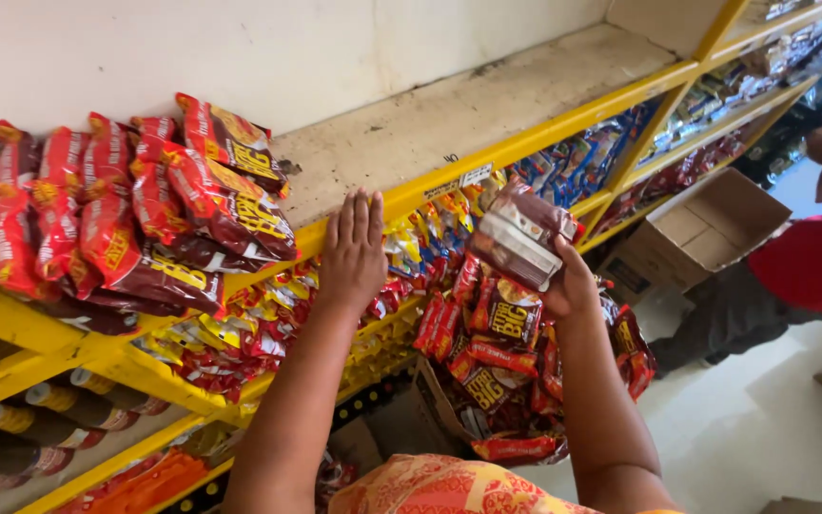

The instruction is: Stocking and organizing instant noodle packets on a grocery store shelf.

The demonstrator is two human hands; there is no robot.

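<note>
While the left hand [352, 249] lies flat and open on the yellow shelf edge [449, 181], the right hand [568, 281] has its grip clamped on a clear snack pack [518, 238] held up over an open box [487, 400]. Honestly, that leaning stack of red packets [154, 214] looks ready to slide if bumped.

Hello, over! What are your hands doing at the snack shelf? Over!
Left hand flat on yellow shelf edge. Right hand holds snack packets. Red packets piled left; shelf board bare beside them.
</note>
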